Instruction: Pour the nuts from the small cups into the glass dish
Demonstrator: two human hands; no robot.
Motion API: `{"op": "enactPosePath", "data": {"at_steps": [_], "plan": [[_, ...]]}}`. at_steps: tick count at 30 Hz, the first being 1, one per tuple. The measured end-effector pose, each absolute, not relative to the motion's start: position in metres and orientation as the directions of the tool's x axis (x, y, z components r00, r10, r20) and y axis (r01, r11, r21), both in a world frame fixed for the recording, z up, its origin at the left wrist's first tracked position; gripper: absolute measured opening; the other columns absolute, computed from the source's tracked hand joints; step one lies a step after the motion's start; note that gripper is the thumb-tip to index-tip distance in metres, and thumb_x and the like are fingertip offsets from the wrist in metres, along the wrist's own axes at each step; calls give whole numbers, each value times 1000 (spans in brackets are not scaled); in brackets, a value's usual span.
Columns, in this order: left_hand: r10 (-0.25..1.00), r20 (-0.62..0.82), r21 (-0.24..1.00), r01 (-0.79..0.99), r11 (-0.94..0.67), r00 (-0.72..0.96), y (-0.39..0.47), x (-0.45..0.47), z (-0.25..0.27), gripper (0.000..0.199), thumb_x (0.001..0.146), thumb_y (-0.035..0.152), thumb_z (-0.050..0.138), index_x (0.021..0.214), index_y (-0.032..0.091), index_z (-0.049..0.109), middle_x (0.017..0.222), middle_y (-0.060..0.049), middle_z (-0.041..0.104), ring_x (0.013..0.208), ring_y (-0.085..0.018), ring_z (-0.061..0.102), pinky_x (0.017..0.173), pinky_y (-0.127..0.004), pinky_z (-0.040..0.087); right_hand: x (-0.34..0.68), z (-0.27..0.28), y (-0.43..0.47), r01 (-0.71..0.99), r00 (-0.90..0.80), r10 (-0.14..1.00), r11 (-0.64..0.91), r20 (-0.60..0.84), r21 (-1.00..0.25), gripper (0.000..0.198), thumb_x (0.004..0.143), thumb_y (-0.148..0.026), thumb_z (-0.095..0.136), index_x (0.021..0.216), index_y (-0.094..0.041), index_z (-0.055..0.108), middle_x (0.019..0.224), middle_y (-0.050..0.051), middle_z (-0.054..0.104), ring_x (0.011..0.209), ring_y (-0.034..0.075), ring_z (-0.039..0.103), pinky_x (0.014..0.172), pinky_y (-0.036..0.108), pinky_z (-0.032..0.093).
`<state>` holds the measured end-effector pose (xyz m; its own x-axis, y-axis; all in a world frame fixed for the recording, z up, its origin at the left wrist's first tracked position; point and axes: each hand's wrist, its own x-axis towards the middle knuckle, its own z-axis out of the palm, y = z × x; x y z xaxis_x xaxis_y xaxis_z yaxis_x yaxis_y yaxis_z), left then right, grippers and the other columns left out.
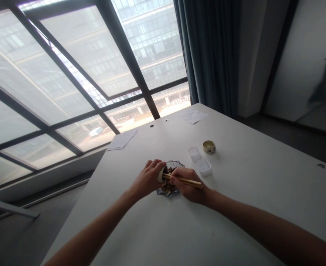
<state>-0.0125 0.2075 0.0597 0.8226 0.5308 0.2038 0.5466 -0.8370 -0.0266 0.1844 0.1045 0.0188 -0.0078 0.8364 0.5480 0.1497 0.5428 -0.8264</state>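
The small cup [161,174] lies tipped on its side in the left hand [148,179], its mouth turned toward the right, held just over a scalloped glass dish [176,163] near the middle of the white table [248,192]. The cup looks pale outside and dark inside; any print on it is too small to read. The left grip is closed around the cup's body, fingers curled over the top. The right hand [189,184] has its grip pinched shut on a pair of wooden chopsticks [183,180], whose tips reach into the cup's mouth. Brownish bits of food [167,188] lie heaped in the dish beneath both hands. Just to the right stand two small clear plastic tubs [203,167], one behind the other, and beyond them a short round pot [209,147] with dark lettering on its side, which I cannot make out. Farther off, sheets of paper [122,140] rest near the table's window edge, and more paper [194,115] lies at the far corner by the dark curtain [207,51].
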Motion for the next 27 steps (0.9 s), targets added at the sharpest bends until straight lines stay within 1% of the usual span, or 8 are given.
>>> {"op": "enactPosePath", "data": {"at_steps": [3,7,10,14,18,20,23,27], "plan": [[495,142,-127,512,-850,857,209,-10,62,56,75,10,65,127,27,52,120,-8,59,104,-27,53,88,-39,51,186,16,106,123,35,857,507,515,-853,20,94,-29,61,76,-21,64,75,1,65,69,16,58,67,30,47],[464,86,-238,470,-850,882,213,-7,62,55,78,1,55,126,29,53,119,-8,58,106,-27,52,90,-41,48,194,6,106,-11,105,904,419,415,-908,23,92,-42,66,82,-21,71,75,4,73,70,20,69,67,33,56],[454,80,-278,457,-845,887,215,-2,61,51,83,1,50,126,29,54,120,-8,58,108,-28,52,89,-42,48,199,0,106,-151,156,936,339,316,-929,32,86,-52,72,87,-20,74,83,8,77,77,26,76,72,38,62],[444,103,-276,454,-847,890,215,4,61,51,84,6,53,129,29,50,124,-8,57,107,-28,52,87,-41,49,202,-4,104,-302,147,959,278,244,-912,52,92,-65,56,92,-17,75,90,13,79,80,28,78,80,46,64],[446,143,-238,468,-851,884,214,6,65,52,82,17,63,130,28,47,128,-8,56,107,-27,51,84,-38,51,201,0,101,-321,129,956,291,263,-901,52,93,-64,56,95,-16,75,94,13,78,83,27,77,83,46,63],[440,153,-229,465,-855,885,216,4,67,51,82,18,63,130,27,47,129,-8,56,108,-27,51,85,-38,51,200,4,99,-284,106,950,313,295,-906,46,91,-60,62,90,-17,76,90,11,77,82,26,76,83,43,62],[413,146,-233,437,-869,899,220,-2,66,49,84,12,58,130,27,49,127,-8,58,109,-27,52,91,-41,50,199,7,98,-221,87,941,339,328,-914,34,88,-51,70,78,-19,77,86,8,76,83,24,73,83,39,61],[362,130,-226,383,-896,923,227,-10,61,54,84,1,49,130,29,51,131,-7,58,117,-28,51,99,-44,47,197,1,101,-222,119,947,317,298,-922,34,88,-50,69,92,-18,77,90,10,77,79,25,76,76,38,63]]}}
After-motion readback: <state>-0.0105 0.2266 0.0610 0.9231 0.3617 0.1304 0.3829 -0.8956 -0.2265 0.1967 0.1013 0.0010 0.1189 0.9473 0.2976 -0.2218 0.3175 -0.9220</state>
